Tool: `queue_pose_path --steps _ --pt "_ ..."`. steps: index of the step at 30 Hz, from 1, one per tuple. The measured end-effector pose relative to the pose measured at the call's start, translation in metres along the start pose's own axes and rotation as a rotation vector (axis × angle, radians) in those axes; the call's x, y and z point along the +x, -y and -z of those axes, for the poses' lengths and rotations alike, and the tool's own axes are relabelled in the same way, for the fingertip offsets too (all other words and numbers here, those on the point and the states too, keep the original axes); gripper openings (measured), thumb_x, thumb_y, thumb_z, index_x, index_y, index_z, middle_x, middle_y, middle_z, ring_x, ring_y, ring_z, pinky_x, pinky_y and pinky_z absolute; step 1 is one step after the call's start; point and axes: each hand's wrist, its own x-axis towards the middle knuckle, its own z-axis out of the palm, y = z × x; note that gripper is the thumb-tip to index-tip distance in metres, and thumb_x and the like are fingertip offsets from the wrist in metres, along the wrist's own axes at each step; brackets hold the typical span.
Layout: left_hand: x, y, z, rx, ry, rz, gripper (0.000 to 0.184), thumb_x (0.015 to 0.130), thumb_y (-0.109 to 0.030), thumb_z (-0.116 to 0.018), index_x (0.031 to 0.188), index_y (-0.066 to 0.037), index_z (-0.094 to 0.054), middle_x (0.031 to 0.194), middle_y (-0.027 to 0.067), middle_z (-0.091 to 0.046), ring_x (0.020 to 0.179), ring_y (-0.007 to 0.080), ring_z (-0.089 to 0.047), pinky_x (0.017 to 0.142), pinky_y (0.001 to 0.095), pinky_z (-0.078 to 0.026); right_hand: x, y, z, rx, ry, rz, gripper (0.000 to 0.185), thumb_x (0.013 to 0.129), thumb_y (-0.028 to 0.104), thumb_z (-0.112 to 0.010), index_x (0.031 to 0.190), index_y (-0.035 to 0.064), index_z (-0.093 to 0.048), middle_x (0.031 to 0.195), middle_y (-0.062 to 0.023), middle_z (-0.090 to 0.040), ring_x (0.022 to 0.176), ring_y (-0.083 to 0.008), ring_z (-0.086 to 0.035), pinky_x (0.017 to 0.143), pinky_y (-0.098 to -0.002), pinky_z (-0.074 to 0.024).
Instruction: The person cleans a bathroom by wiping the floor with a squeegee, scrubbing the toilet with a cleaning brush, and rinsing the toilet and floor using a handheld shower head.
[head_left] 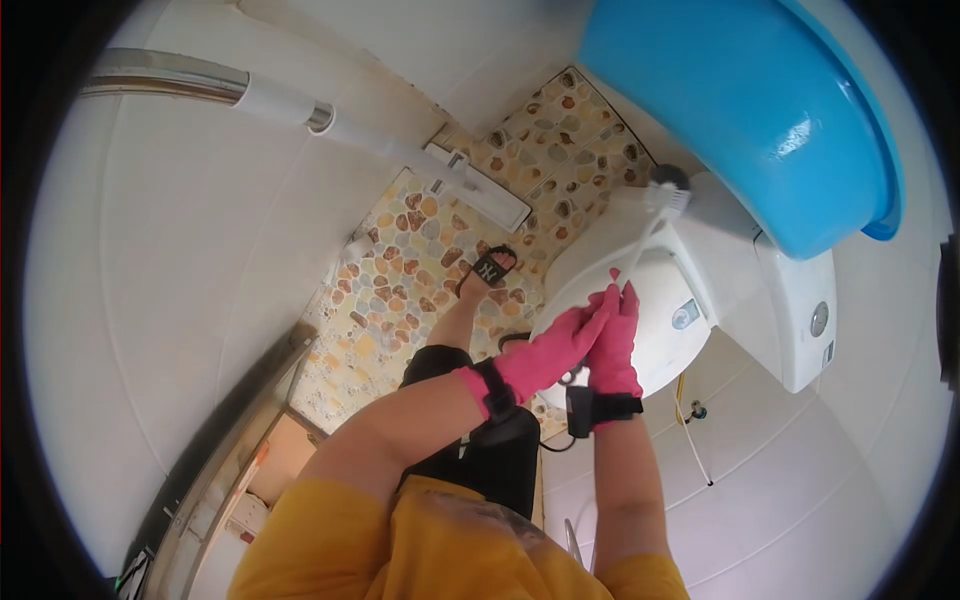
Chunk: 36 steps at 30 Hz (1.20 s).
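Observation:
Pink rubber gloves cover both my hands, and a black strap sits round each wrist. Above the white toilet lid (pixel 655 350), my left hand (pixel 557 352) and my right hand (pixel 615 345) meet with their fingers closed together. A thin white brush handle (pixel 643 245) runs up from the fingertips of my right hand to a pale bristled head (pixel 675 197). My left fingers press against my right hand, and what they grip is hidden. Beyond the brush head, a dark round thing (pixel 671 178) shows beside the toilet.
A large blue basin (pixel 750 120) rests on the toilet tank (pixel 795 310). A white flat-headed mop (pixel 478 190) leans on the left with its head on the pebble-patterned floor (pixel 400 240). My sandalled foot (pixel 495 265) stands near it. A valve (pixel 698 410) sits on the tiled wall.

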Motion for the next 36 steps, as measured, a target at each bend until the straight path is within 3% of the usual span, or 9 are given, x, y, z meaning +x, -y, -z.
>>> queue_pose_path --steps 3,9,12,17,21,24,26,29,36 --pt "0.036 -0.028 0.01 0.05 -0.105 0.069 0.045 0.097 -0.031 -0.048 0.131 -0.002 -0.044 0.098 0.014 -0.064 0.091 0.0277 -0.064 0.076 0.0365 -0.05 0.01 0.01 -0.023 0.151 -0.117 0.047 0.031 0.097 0.017 -0.05 0.127 0.0076 -0.05 0.079 -0.0048 -0.056 0.064 -0.0118 -0.052 0.059 -0.0269 -0.047" --pt "0.095 -0.101 0.055 -0.195 0.23 0.462 0.048 0.092 -0.035 -0.057 0.126 -0.002 -0.047 0.097 0.0082 -0.063 0.083 0.0142 -0.06 0.073 0.0291 -0.048 0.023 0.064 -0.025 0.484 -0.176 0.021 0.029 0.096 0.013 -0.05 0.124 0.0039 -0.051 0.077 -0.0024 -0.055 0.066 -0.0118 -0.051 0.059 -0.0246 -0.0447" --pt "0.104 -0.07 0.048 0.305 0.393 0.142 0.059 0.09 -0.04 -0.06 0.132 -0.003 -0.041 0.117 0.0138 -0.059 0.099 0.0254 -0.062 0.085 0.0344 -0.048 0.056 0.011 -0.019 0.559 0.003 0.04 0.029 0.095 0.01 -0.051 0.122 0.0003 -0.054 0.071 -0.0005 -0.053 0.062 -0.0096 -0.047 0.054 -0.0217 -0.0379" --pt "0.048 -0.026 0.024 -0.083 0.18 0.202 0.071 0.09 -0.035 -0.061 0.143 -0.009 -0.022 0.129 0.0162 -0.052 0.112 0.0298 -0.058 0.092 0.0388 -0.046 0.031 -0.005 -0.036 0.361 -0.142 0.028 0.026 0.093 0.008 -0.053 0.117 -0.0016 -0.052 0.072 -0.0022 -0.054 0.059 -0.01 -0.047 0.057 -0.0235 -0.0407" --pt "0.037 -0.045 0.037 -0.099 0.217 0.364 0.071 0.088 -0.035 -0.062 0.143 -0.01 -0.024 0.124 0.0173 -0.055 0.111 0.0281 -0.058 0.093 0.0374 -0.045 0.024 -0.01 -0.037 0.379 -0.119 0.034 0.025 0.092 0.006 -0.052 0.116 -0.0017 -0.051 0.074 -0.0041 -0.055 0.06 -0.0104 -0.048 0.057 -0.0231 -0.0412" --pt "0.03 -0.027 0.044 -0.168 0.159 0.427 0.055 0.087 -0.03 -0.063 0.133 -0.009 -0.04 0.105 0.0133 -0.062 0.092 0.0245 -0.064 0.077 0.0349 -0.052 0.026 0.015 -0.035 0.504 -0.082 -0.109 0.027 0.094 0.008 -0.051 0.119 -0.0021 -0.051 0.073 -0.0039 -0.053 0.06 -0.0108 -0.048 0.058 -0.023 -0.0424" --pt "0.024 -0.036 0.057 -0.087 0.464 0.742 0.031 0.087 -0.023 -0.062 0.112 -0.008 -0.052 0.083 0.0073 -0.06 0.068 0.019 -0.063 0.056 0.0309 -0.05 0.041 0.011 -0.024 0.674 0.012 -0.198 0.03 0.098 0.019 -0.048 0.12 -0.002 -0.052 0.068 0.0008 -0.047 0.056 -0.008 -0.042 0.051 -0.0218 -0.0383" --pt "0.006 -0.027 0.045 -0.091 0.399 0.668 0.018 0.087 -0.019 -0.062 0.097 -0.007 -0.053 0.068 0.0032 -0.054 0.053 0.0143 -0.056 0.042 0.0289 -0.044 0.033 0.017 -0.01 0.701 0.104 -0.129 0.038 0.101 0.031 -0.044 0.116 -0.002 -0.055 0.064 0.0048 -0.04 0.05 -0.0053 -0.033 0.042 -0.0214 -0.0297" --pt "-0.004 -0.04 0.032 -0.134 0.424 0.746 0.022 0.084 -0.02 -0.064 0.094 -0.006 -0.05 0.064 0.0056 -0.053 0.046 0.0159 -0.054 0.041 0.0303 -0.043 0.015 0.021 -0.005 0.511 -0.052 -0.14 0.042 0.102 0.039 -0.04 0.113 0.001 -0.055 0.062 0.007 -0.031 0.048 -0.0051 -0.025 0.043 -0.0218 -0.023"
